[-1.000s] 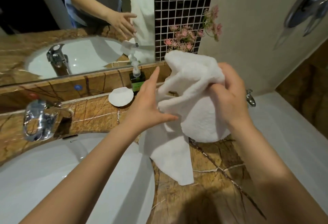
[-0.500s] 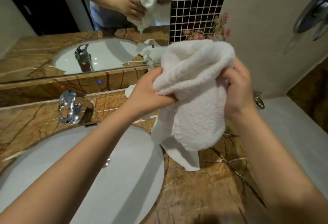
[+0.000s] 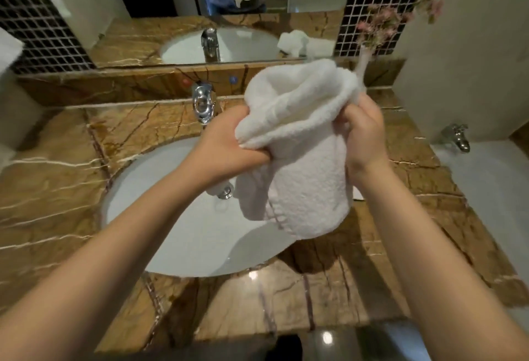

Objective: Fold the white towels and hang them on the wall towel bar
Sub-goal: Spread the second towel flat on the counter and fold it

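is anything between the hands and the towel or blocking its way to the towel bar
Nothing stands between them: the left hand and the right hand both grip the towel directly above the sink. The towel bar is not in view, so that path cannot be judged.

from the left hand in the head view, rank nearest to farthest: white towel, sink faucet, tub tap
1. white towel, gripped by the left hand
2. sink faucet, just behind it
3. tub tap, far right
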Motion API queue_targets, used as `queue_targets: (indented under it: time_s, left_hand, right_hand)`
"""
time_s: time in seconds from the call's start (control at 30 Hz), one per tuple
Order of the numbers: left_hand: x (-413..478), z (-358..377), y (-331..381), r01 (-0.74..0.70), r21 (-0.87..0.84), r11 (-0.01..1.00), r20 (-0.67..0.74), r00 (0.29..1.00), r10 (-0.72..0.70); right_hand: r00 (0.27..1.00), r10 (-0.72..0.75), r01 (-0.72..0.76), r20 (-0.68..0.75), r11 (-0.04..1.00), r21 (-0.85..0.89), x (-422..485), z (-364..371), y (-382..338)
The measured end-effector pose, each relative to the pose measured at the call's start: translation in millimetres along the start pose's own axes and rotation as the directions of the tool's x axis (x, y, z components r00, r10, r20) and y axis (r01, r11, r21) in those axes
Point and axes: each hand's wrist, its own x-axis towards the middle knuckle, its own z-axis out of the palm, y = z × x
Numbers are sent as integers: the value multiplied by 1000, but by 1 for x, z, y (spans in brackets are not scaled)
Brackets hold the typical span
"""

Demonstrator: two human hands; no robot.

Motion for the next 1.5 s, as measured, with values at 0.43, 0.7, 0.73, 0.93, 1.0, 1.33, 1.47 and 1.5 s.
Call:
queue_targets:
  time_s: [0.43, 0.7, 0.73, 0.93, 1.0, 1.33, 1.47, 1.5]
  left_hand:
    - [-125, -31, -96, 502, 44, 864, 188, 845, -500]
    - [-154, -3, -138, 562, 163, 811, 243, 774, -585]
    - [-156, -3, -138, 563, 164, 810, 232, 776, -587]
    - [-159, -15, -130, 580, 149, 801, 221, 770, -598]
    - [-159, -21, -121, 609, 89, 788, 229, 757, -612]
    - [-143, -14, -88, 573, -27, 819, 280, 791, -545]
    - [-141, -23, -98, 394, 337, 855, 222, 849, -479]
    - [-142, -28, -102, 367, 407, 836, 215, 851, -479]
  right_hand:
    - [928, 372, -324, -3, 802, -502, -116, 64, 99]
    - [947, 310, -205, -78, 402, -892, -172, 54, 156]
    - [964, 256, -168, -78, 353, -920, -174, 56, 158]
    - [999, 50, 4, 22, 334, -942, -193, 78, 130]
    - [983, 169, -15, 69, 453, -891, -206, 89, 116]
    - [911, 412, -321, 28, 748, -581, -186, 66, 98]
    - [913, 408, -335, -12, 732, -594, -162, 32, 89]
    - [918, 397, -323, -17, 721, -613, -155, 23, 86]
